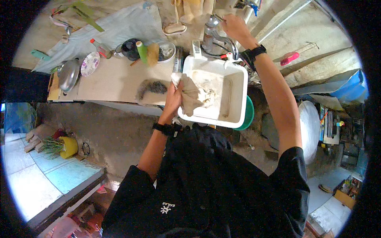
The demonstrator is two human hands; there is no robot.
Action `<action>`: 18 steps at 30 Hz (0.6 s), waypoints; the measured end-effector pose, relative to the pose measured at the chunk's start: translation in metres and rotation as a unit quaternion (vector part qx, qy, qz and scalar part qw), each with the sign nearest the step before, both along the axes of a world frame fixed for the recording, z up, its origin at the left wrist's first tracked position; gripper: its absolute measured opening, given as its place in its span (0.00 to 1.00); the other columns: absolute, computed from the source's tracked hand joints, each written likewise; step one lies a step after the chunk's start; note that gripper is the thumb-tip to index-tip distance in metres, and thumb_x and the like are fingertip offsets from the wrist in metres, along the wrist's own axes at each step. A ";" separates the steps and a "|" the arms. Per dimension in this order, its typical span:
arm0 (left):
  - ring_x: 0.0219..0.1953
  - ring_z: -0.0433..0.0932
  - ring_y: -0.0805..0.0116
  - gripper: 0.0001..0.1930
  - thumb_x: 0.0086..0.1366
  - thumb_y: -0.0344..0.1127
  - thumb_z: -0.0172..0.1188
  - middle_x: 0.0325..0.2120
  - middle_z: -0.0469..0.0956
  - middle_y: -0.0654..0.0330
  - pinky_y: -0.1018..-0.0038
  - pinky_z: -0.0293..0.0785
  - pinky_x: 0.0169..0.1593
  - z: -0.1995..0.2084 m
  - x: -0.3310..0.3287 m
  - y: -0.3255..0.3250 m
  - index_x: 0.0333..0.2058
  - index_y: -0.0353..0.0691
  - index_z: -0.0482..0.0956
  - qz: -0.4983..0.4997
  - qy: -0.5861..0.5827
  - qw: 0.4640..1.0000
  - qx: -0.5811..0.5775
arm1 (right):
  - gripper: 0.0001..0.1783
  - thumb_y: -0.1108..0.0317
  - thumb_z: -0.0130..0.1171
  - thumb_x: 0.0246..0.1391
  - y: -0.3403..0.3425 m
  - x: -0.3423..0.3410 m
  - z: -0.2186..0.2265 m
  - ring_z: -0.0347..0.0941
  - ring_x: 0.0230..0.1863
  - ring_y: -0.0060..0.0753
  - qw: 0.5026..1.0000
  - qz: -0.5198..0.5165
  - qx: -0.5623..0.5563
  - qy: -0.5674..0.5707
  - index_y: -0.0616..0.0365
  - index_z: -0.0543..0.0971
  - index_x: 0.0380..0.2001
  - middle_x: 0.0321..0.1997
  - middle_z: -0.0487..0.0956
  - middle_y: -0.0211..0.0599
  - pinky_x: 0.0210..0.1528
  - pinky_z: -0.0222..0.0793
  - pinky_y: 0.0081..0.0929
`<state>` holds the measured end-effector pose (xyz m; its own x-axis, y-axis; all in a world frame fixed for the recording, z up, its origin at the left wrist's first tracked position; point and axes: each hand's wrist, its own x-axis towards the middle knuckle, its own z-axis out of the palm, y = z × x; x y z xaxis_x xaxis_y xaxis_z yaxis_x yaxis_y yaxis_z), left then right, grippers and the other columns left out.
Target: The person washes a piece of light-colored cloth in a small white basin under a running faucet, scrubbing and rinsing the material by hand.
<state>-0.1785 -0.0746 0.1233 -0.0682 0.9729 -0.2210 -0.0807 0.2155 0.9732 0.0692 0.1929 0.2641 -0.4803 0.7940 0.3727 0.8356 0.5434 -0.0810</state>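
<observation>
My left hand [173, 99] is closed round a crumpled grey-beige cloth [191, 97], which hangs over the left side of a white rectangular sink [243, 89]. A lighter, bunched-up patch lies beside the cloth in the sink; I cannot make out whether it belongs to it. Beyond the sink's far edge stands a chrome faucet [231, 46] with its spout bent towards the basin. Up at the top of the faucet, my right hand [237, 28] grips the faucet handle [218, 17]. Any water flow is too unclear to tell.
Left of the sink, a counter [113, 85] bears a metal pan lid [69, 75], a patterned plate [90, 64], a red-capped bottle [102, 49], a green bottle [141, 53] and a white bowl [171, 48]. A green bucket [249, 116] stands below the sink's right side.
</observation>
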 end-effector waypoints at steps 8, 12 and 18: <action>0.42 0.80 0.70 0.18 0.81 0.43 0.52 0.45 0.82 0.60 0.70 0.80 0.47 -0.037 0.025 0.027 0.60 0.38 0.74 0.014 -0.103 0.994 -0.032 | 0.16 0.62 0.57 0.66 0.049 -0.010 -0.050 0.85 0.35 0.57 0.997 -0.055 -0.058 -0.022 0.64 0.86 0.35 0.34 0.86 0.56 0.42 0.80 0.48; 0.55 0.76 0.70 0.21 0.82 0.42 0.51 0.55 0.78 0.60 0.70 0.73 0.59 -0.054 0.071 0.056 0.64 0.36 0.70 0.005 -0.148 0.980 -0.136 | 0.14 0.63 0.61 0.57 0.151 -0.020 -0.018 0.82 0.34 0.65 0.995 -0.016 0.058 0.074 0.64 0.84 0.24 0.29 0.83 0.60 0.36 0.76 0.57; 0.55 0.75 0.70 0.21 0.82 0.41 0.52 0.56 0.77 0.61 0.70 0.71 0.59 -0.100 0.104 0.081 0.66 0.37 0.70 0.022 -0.168 0.983 -0.068 | 0.14 0.65 0.60 0.57 0.163 -0.003 -0.031 0.81 0.34 0.67 0.992 -0.017 0.089 0.086 0.64 0.83 0.24 0.30 0.83 0.60 0.37 0.76 0.58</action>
<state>-0.0744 0.0068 0.0229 -0.0097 0.9303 -0.3667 -0.4052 0.3316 0.8519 0.0663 0.3556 0.2326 -0.3712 0.7226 0.5831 0.8356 0.5338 -0.1297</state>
